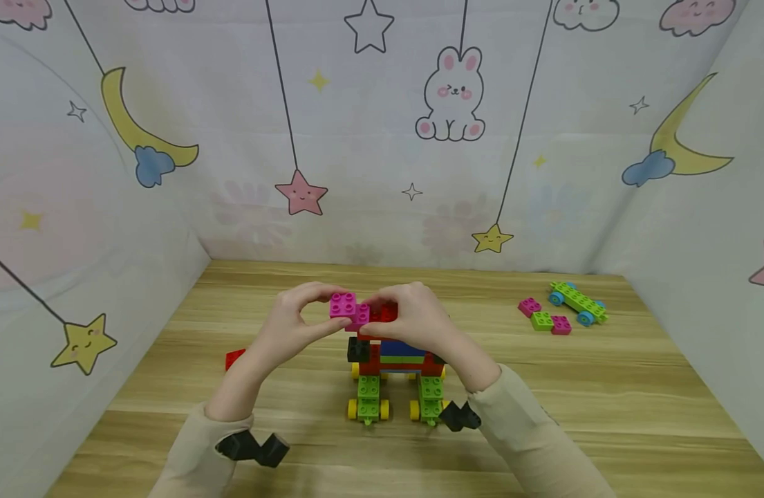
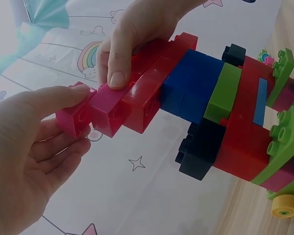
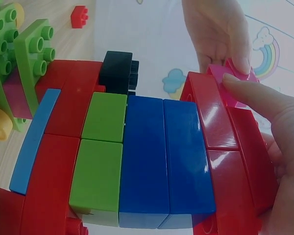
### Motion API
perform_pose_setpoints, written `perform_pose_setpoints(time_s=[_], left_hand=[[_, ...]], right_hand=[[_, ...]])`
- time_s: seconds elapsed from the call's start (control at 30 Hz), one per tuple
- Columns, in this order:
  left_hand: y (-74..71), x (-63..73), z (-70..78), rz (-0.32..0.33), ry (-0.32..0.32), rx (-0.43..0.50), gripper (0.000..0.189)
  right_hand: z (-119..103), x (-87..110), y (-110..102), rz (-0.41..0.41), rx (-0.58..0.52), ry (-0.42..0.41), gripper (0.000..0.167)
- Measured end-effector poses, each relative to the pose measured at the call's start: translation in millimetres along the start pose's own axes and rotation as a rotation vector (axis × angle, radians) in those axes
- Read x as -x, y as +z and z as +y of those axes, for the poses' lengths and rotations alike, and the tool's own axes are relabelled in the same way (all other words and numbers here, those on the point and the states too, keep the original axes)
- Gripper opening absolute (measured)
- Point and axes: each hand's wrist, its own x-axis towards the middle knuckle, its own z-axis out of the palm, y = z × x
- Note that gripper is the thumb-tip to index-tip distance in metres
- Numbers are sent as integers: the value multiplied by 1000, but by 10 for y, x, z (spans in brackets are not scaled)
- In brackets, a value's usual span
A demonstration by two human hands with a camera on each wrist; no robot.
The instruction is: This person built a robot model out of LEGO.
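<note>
My left hand (image 1: 288,321) pinches a pink brick (image 1: 342,305) between thumb and fingers, at the upper left of a tall brick build. A second pink brick (image 2: 107,110) sits just below it, against the red bricks (image 3: 218,112) on top; the thumb of my right hand (image 1: 413,315) lies on its front, with the fingers behind. Under the red top come blue bricks (image 3: 144,156), green bricks (image 3: 100,117) and a wide red layer (image 2: 242,137). A black brick (image 1: 358,349) sticks out at the left side. Green bases (image 1: 368,398) with yellow wheels carry the build.
A loose red brick (image 1: 234,358) lies on the wooden table (image 1: 282,443) behind my left forearm. At the back right are a green car base (image 1: 577,301) with blue wheels, a green brick (image 1: 542,320) and two pink bricks (image 1: 561,325). A printed cloth (image 1: 382,159) hangs behind.
</note>
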Motion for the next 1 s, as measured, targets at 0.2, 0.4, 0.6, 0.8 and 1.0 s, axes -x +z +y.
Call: perform_pose_setpoints(time_s=[0.2, 0.4, 0.6, 0.8, 1.0], left_hand=[[-10, -15, 24, -5, -1, -10, 34], [-18, -35, 32, -25, -19, -16, 33], [-30, -53, 31, -45, -35, -3, 34], [-56, -78, 55, -69, -27, -23, 35], [-72, -107, 71, -81, -7, -64, 34]], right_hand=[[-2, -1, -3, -4, 3, 5, 39], [-1, 2, -5, -10, 1, 10, 39], [0, 1, -4, -9, 3, 8, 39], [-6, 0, -4, -10, 5, 3, 39], [-6, -2, -6, -9, 3, 1, 39]])
